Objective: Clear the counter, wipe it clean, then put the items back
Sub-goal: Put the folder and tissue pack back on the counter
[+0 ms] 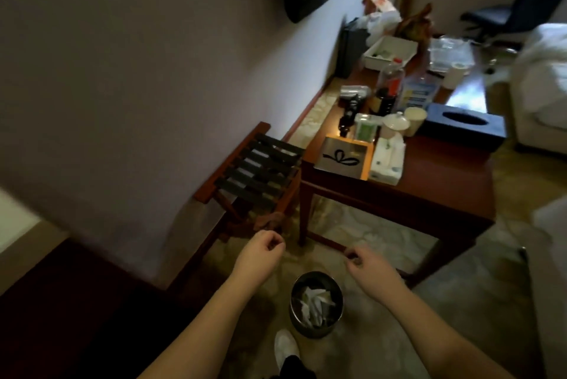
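A long reddish wooden counter (441, 182) runs along the wall, crowded at its near end. On it I see a silver tray with a black bow (343, 157), a white tissue pack (387, 160), a dark blue tissue box (464, 127), a green-labelled box (365, 130), two pale cups (405, 122), a hair dryer (352, 99) and bottles (391, 84). My left hand (260, 251) and my right hand (365, 263) hang in front of me, short of the counter, fingers curled loosely with nothing in them.
A round metal bin (316, 306) with crumpled paper stands on the floor between my arms. A slatted luggage rack (260, 176) sits left of the counter by the wall. A white box (389, 51), bags and a paper roll (457, 73) lie farther back. A bed (540, 87) is right.
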The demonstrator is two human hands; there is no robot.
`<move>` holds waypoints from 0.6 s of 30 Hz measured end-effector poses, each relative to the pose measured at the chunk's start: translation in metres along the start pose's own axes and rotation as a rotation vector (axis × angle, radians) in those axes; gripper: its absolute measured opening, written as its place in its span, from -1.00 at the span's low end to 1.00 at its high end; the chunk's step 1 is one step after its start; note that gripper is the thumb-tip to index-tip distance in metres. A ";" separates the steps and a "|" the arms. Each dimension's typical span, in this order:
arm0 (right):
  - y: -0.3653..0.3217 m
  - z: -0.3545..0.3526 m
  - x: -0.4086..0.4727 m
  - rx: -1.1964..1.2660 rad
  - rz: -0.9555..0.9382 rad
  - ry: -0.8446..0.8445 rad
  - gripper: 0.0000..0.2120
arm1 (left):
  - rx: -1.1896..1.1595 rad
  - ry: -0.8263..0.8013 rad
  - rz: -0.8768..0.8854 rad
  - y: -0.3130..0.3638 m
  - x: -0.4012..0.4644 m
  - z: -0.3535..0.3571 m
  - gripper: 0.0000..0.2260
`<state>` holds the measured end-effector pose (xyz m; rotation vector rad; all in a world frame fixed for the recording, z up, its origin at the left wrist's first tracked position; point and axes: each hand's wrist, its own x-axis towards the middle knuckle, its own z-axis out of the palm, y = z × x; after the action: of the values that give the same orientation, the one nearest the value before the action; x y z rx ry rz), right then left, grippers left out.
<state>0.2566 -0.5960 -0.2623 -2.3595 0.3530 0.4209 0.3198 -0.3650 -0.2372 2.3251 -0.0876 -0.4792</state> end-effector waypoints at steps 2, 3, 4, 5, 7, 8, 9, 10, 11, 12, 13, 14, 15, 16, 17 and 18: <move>0.014 -0.017 0.024 0.023 0.076 0.039 -0.76 | -0.010 -0.064 0.029 0.013 0.037 0.010 -0.87; 0.019 -0.028 0.036 0.046 0.117 0.063 -0.76 | -0.009 -0.092 0.039 0.020 0.056 0.013 -0.87; 0.024 -0.038 0.050 0.068 0.157 0.093 -0.75 | -0.004 -0.113 0.039 0.027 0.076 0.015 -0.87; 0.028 -0.049 0.063 0.086 0.190 0.127 -0.74 | 0.001 -0.122 0.031 0.034 0.097 0.017 -0.87; 0.034 -0.071 0.088 0.131 0.247 0.183 -0.74 | 0.007 -0.109 -0.006 0.048 0.137 0.018 -0.89; 0.038 -0.082 0.100 0.144 0.275 0.212 -0.73 | 0.007 -0.097 -0.025 0.056 0.155 0.018 -0.90; 0.040 -0.091 0.110 0.151 0.302 0.240 -0.72 | 0.005 -0.086 -0.035 0.063 0.173 0.017 -0.91; 0.043 -0.099 0.120 0.162 0.331 0.266 -0.71 | 0.009 -0.077 -0.033 0.070 0.189 0.016 -0.91; 0.046 -0.106 0.130 0.170 0.360 0.291 -0.70 | 0.025 -0.072 -0.022 0.077 0.205 0.015 -0.91; 0.049 -0.111 0.139 0.173 0.392 0.309 -0.70 | 0.047 -0.070 -0.010 0.085 0.219 0.014 -0.90; 0.052 -0.117 0.148 0.176 0.422 0.321 -0.69 | 0.067 -0.072 0.004 0.092 0.232 0.012 -0.88; 0.055 -0.122 0.156 0.183 0.452 0.329 -0.69 | 0.081 -0.078 0.010 0.098 0.245 0.012 -0.86; 0.058 -0.126 0.164 0.191 0.480 0.336 -0.70 | 0.090 -0.083 0.006 0.103 0.257 0.013 -0.86; 0.062 -0.131 0.172 0.200 0.510 0.340 -0.70 | 0.093 -0.088 -0.006 0.107 0.267 0.015 -0.85; 0.065 -0.136 0.179 0.209 0.536 0.340 -0.71 | 0.103 -0.089 -0.014 0.111 0.276 0.018 -0.85; 0.069 -0.140 0.187 0.223 0.563 0.336 -0.70 | 0.114 -0.091 -0.022 0.113 0.284 0.022 -0.84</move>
<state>0.4295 -0.7660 -0.2786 -2.0802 1.1720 0.2188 0.5845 -0.5183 -0.2625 2.4176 -0.1365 -0.6055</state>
